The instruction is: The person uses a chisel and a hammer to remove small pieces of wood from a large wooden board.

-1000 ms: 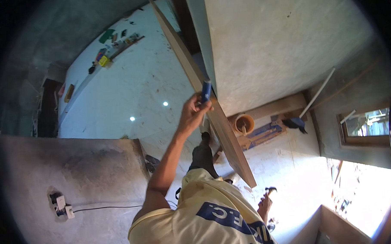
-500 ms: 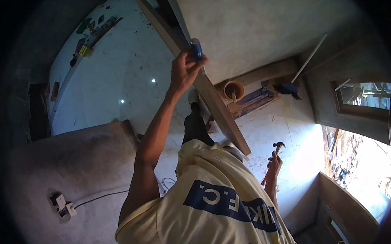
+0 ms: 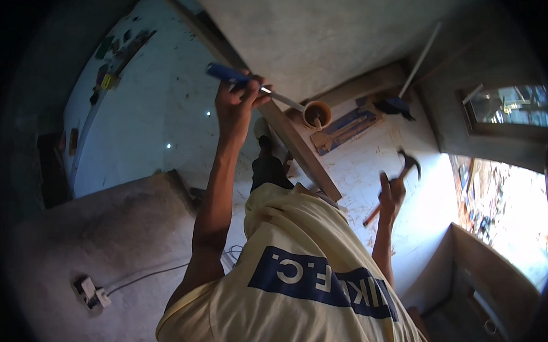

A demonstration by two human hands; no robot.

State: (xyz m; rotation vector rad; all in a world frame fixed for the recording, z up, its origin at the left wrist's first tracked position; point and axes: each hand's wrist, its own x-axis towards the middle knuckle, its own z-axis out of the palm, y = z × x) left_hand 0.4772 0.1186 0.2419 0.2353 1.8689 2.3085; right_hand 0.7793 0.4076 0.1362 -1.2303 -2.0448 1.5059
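Note:
My left hand (image 3: 235, 103) is closed on a chisel (image 3: 225, 71), its blue handle tilted up toward the left and its metal blade pointing down to the right over a long wooden board (image 3: 303, 152). My right hand (image 3: 391, 194) grips a claw hammer (image 3: 409, 160), head up, to the right of the board. An orange bucket (image 3: 323, 106) with something inside stands just beyond the board, partly behind the blade's tip. My foot (image 3: 261, 129) is beside the board.
Blue-and-tan pieces (image 3: 339, 132) lie near the bucket, by a dark brush-like thing and white pole (image 3: 418, 60). Scattered tools (image 3: 108, 80) lie on the floor at upper left. A socket with cable (image 3: 94, 292) is lower left, a bright doorway (image 3: 505, 211) right, wooden panel (image 3: 482, 254) lower right.
The chisel has turned from upright to a slanted position with its blade showing. My right hand has lifted the hammer up and slightly rightward. The view has shifted.

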